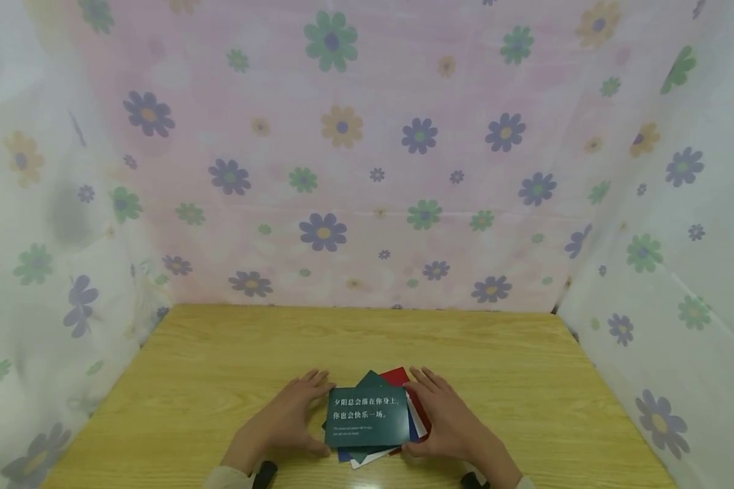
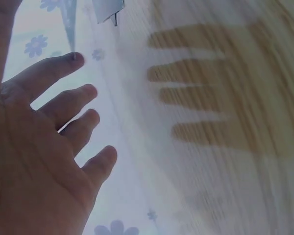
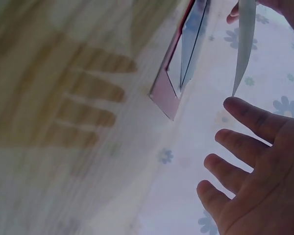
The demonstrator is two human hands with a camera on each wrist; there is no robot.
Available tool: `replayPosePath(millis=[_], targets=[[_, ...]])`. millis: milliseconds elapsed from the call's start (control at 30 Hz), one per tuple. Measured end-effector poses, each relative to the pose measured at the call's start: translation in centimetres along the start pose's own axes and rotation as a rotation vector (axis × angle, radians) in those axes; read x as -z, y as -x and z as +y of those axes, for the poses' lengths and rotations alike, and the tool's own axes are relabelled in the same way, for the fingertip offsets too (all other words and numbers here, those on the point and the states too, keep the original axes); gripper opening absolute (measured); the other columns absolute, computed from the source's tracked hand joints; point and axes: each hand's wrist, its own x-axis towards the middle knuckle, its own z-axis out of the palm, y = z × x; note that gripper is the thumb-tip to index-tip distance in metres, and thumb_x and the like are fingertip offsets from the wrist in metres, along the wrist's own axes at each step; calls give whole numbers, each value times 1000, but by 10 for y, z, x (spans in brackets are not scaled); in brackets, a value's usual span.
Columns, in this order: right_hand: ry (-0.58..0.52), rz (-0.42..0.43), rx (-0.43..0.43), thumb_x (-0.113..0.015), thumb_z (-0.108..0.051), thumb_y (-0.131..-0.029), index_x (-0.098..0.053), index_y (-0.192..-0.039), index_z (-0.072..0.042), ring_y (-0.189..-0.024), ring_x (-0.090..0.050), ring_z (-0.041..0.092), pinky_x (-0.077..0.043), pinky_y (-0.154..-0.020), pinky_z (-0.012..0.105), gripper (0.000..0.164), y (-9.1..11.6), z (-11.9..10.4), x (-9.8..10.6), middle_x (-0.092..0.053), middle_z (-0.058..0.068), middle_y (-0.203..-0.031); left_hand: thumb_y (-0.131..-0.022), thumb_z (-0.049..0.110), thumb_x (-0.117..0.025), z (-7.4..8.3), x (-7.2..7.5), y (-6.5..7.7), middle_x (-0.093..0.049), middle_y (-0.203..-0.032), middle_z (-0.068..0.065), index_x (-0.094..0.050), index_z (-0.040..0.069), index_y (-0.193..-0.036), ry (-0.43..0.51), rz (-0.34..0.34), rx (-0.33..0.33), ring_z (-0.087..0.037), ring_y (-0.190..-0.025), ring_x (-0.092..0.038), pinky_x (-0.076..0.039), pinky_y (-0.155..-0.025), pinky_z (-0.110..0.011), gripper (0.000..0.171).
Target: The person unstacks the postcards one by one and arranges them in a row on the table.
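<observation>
A dark green card (image 1: 367, 435) printed with white Chinese writing is held between my two hands, raised over a fanned pile of cards. My left hand (image 1: 281, 418) grips its left edge, forefinger near the top corner and thumb near the bottom one. At the opposite edge my right hand (image 1: 452, 421) grips it the same way. In the right wrist view the held card (image 3: 246, 44) appears edge-on, meeting the forefinger's tip, above the pile (image 3: 165, 98). Another green card (image 1: 370, 377), a red card (image 1: 396, 375), and blue and white edges show beneath it.
The cards lie near the front of a wood-grain table (image 1: 269, 339). Flower-patterned cloth (image 1: 373, 190) hangs behind the table and along both sides. The hands cast shadows on the tabletop in both wrist views.
</observation>
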Motion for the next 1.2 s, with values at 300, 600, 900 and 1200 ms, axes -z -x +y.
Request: replayPosePath(millis=[300, 600, 900, 1200], targets=[[10, 25, 18, -87, -54, -72, -49, -149, -4, -151, -29, 43, -27, -120, 65, 100, -2, 4, 2, -37, 17, -162, -68, 41, -89, 0, -2, -3, -30, -166, -12, -44, 9, -154, -26, 50, 6, -39, -155, -20, -18, -123, -64, 103], [-13, 54, 18, -89, -56, -68, -52, -146, -4, -153, -26, 41, -22, -122, 65, 101, -12, 3, 4, -34, 17, -164, -69, 27, -91, -3, 3, -5, -25, -167, -17, -40, 6, -156, 71, 72, -1, -44, -155, -14, -13, -123, -66, 103], [-28, 50, 67, -88, -46, -76, -46, -151, -2, -153, -21, 44, -18, -122, 67, 96, -21, 7, 9, -30, 22, -164, -65, 26, -95, -15, 3, -15, -24, -164, -28, -43, -2, -152, 27, 168, -103, -56, -150, -12, -15, -117, -75, 105], [-44, -7, 14, -86, -38, -82, -36, -156, 1, -155, -12, 46, -12, -122, 68, 97, -34, 12, 5, -20, 25, -166, -68, 24, -94, -23, 0, -24, -19, -166, -27, -41, 1, -154, 47, 191, -74, -56, -151, -11, -13, -117, -76, 104]])
